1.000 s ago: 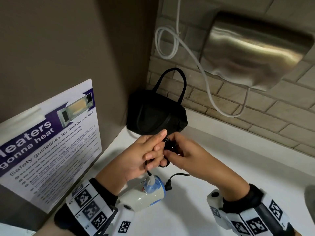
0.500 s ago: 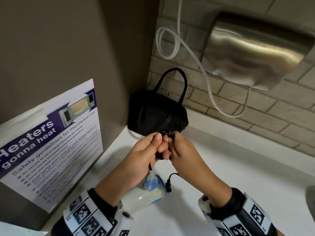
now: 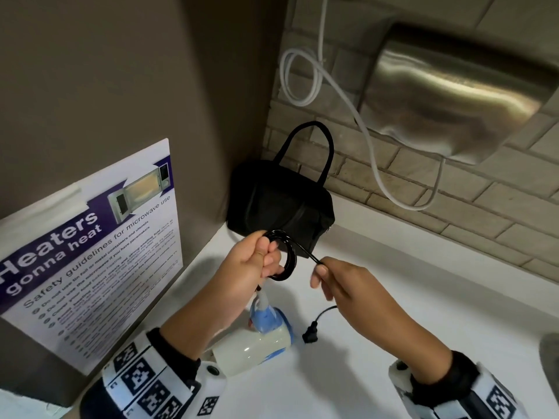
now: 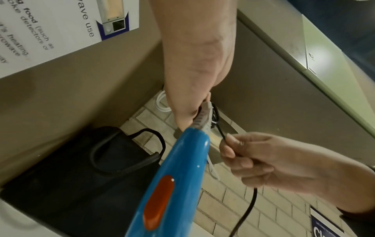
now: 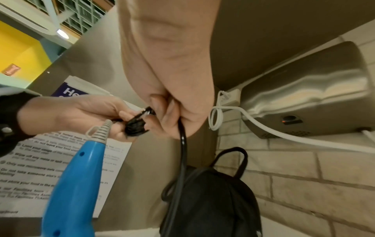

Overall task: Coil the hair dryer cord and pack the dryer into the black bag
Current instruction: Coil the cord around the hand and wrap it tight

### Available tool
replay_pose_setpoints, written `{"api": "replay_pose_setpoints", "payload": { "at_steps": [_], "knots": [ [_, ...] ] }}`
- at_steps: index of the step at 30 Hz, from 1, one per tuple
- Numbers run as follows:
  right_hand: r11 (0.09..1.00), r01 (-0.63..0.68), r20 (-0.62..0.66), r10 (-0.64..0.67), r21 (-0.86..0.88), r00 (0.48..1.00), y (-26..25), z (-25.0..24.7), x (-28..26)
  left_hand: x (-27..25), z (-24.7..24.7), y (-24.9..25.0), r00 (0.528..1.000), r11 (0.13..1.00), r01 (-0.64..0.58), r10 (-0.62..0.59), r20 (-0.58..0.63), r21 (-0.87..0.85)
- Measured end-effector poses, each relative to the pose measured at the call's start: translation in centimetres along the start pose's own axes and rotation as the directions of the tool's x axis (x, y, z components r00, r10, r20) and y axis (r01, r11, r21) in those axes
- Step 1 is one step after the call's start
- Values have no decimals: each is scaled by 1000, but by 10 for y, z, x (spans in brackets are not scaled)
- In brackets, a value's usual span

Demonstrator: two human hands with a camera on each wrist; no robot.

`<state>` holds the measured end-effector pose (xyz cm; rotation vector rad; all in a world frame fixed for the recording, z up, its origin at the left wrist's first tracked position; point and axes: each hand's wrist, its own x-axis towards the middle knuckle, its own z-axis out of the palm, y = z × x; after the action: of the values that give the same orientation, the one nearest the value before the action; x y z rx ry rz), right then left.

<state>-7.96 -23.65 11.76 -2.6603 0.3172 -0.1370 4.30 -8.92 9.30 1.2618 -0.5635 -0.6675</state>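
A white and blue hair dryer (image 3: 257, 343) lies on the white counter, its blue handle (image 4: 172, 184) (image 5: 75, 179) pointing up toward my hands. My left hand (image 3: 257, 261) grips a small coil of black cord (image 3: 289, 255) (image 5: 134, 126) just above the handle. My right hand (image 3: 326, 276) pinches the cord's free run (image 3: 311, 257) (image 4: 223, 136) a little to the right of the coil. The plug (image 3: 310, 334) lies on the counter beside the dryer. The black bag (image 3: 278, 204) (image 5: 209, 200) stands in the corner behind my hands, its opening hidden.
A steel hand dryer (image 3: 453, 92) with a white cable (image 3: 363, 122) hangs on the brick wall at right. A microwave safety poster (image 3: 90, 252) is on the brown panel at left. A sink edge (image 3: 550, 358) shows at far right.
My hands, close together before, have drawn apart: the right hand moved right, pulling the cord out straight from the coil in the left hand.
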Motion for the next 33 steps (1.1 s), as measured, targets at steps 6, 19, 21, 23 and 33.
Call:
{"api": "replay_pose_setpoints", "payload": {
  "at_steps": [6, 19, 21, 23, 33],
  "knots": [
    [991, -135, -54, 135, 19, 989, 34, 10, -3, -8, 11, 9, 983, 991, 91, -74, 171, -94],
    [842, -539, 55, 537, 29, 842, 119, 39, -11, 2, -13, 12, 985, 899, 161, -175, 2, -408],
    [819, -571, 39, 570, 51, 821, 126, 38, -10, 3, -11, 12, 980, 899, 193, -197, 32, -393],
    [787, -570, 37, 579, 235, 814, 122, 39, -7, 3, -7, 11, 975, 906, 219, -212, 59, -363],
    [-69, -61, 87, 462, 996, 882, 28, 23, 45, 3, 9, 8, 967, 959, 247, -233, 105, -138]
  ]
}}
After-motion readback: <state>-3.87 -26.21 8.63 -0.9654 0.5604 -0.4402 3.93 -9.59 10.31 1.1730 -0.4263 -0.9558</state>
